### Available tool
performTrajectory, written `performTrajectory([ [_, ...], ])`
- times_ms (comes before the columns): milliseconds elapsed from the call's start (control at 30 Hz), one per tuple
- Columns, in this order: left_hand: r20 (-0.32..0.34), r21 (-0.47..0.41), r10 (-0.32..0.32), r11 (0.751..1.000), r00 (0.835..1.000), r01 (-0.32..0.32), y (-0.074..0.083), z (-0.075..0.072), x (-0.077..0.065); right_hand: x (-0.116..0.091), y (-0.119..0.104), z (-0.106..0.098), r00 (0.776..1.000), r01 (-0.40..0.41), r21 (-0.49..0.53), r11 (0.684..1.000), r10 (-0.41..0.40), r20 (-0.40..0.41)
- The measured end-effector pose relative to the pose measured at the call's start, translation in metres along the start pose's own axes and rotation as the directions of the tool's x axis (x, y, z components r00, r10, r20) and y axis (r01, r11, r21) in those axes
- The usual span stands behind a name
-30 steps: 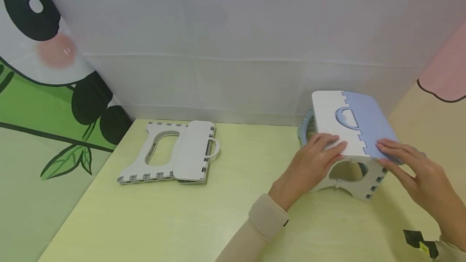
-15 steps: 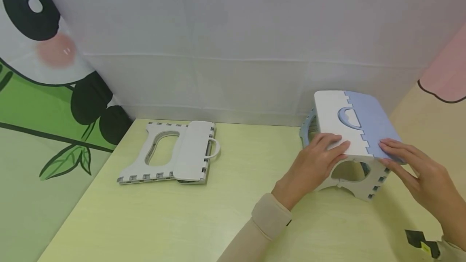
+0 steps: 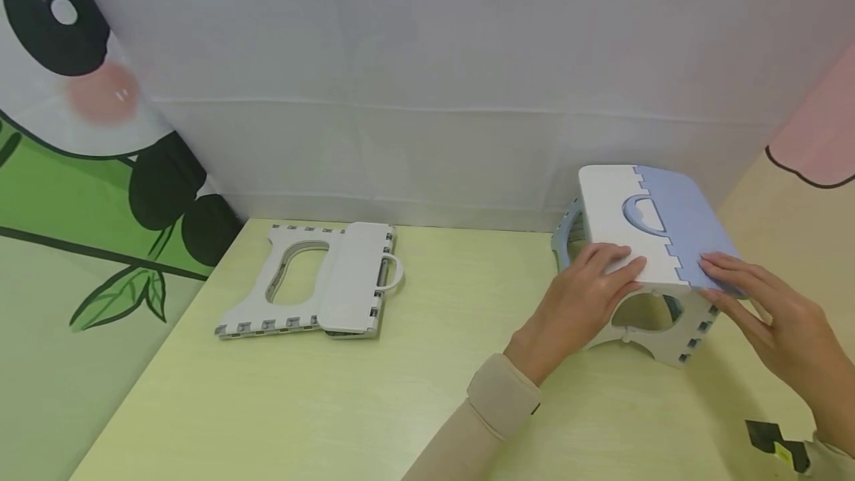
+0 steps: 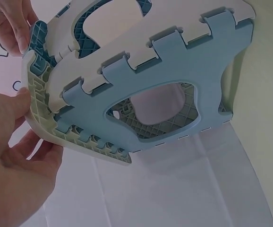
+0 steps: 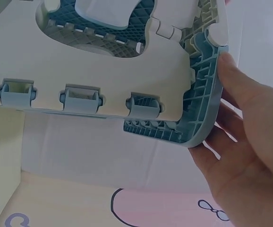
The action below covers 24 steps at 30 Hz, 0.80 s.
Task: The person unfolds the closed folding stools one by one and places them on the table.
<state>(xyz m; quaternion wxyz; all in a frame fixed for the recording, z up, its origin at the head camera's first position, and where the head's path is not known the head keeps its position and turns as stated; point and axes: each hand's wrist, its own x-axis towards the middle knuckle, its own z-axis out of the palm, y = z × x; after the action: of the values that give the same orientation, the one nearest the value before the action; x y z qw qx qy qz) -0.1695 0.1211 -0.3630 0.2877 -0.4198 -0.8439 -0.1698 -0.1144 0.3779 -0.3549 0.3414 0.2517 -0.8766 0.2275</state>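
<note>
An unfolded white-and-blue folding step stool [image 3: 611, 221] stands upright at the right of the table in the head view, its blue handle lying in the top. My left hand [image 3: 577, 303] rests on the white front corner, fairly straight fingers on the top and thumb at the front edge. On the blue front corner lies my right hand [image 3: 775, 318], fingers extended over the top, thumb at the front rim. Both wrist views show the ribbed underside of the stool's rim [image 4: 39, 92] beside the hands. Further left lies a folded white step stool [image 3: 354, 273], untouched, handle pointing right.
The pale yellow-green table [image 3: 320, 407] meets a white cloth backdrop [image 3: 427, 95] close behind both stools. A printed cartoon sheet [image 3: 120, 266] hangs along the left side. Dark and yellow tape [image 3: 775, 444] sits by the right wrist.
The unfolded stool has shifted slightly to the right, with both hands moving along on its top. The folded stool has stayed in place.
</note>
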Motion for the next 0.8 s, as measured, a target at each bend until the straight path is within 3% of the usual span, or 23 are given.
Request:
performTrajectory([
  [367, -0.031, -0.008, -0.004, 1.0, 1.0, 0.003, 0.0019, 0.0043, 0.0012, -0.0009, 0.0013, 0.0011, 1.0, 0.002, 0.004, 1.0, -0.002, -0.017],
  [533, -0.033, 0.005, 0.011, 1.0, 0.999, -0.011, 0.0032, 0.0044, 0.002, -0.0042, 0.0001, 0.0011, 0.999, -0.035, 0.017, 0.999, 0.036, -0.035],
  [800, -0.02, -0.091, -0.017, 0.996, 1.0, 0.015, 0.0001, 0.0023, 0.0008, -0.0026, -0.0031, 0.0039, 0.997, -0.056, 0.019, 0.998, 0.057, -0.042],
])
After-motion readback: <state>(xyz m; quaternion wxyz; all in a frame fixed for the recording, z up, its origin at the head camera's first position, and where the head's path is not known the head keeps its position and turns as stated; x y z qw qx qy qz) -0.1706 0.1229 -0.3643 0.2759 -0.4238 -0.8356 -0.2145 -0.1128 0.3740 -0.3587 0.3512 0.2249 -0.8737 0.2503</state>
